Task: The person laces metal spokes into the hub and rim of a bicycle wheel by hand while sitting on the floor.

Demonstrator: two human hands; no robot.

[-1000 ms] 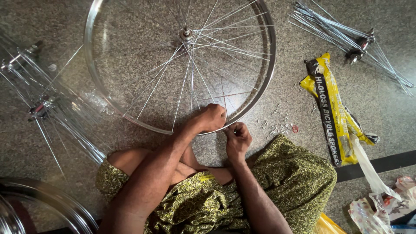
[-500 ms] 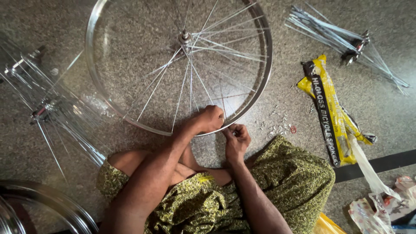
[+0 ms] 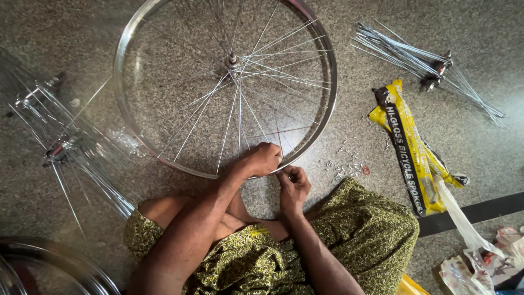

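My left hand's fingers curl closed over the wheel rim; the right hand, just below, pinches something too small to tell. Spokes run away toward the hub.

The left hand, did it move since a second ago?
No. The left hand stays on the near edge of the wheel rim, right beside the right hand, as before.

wheel: bicycle wheel lies flat on the floor, dead ahead of the knees
hands: left hand and right hand at its near rim
right: spoke packet, hub with spokes behind it
left: spoked hubs
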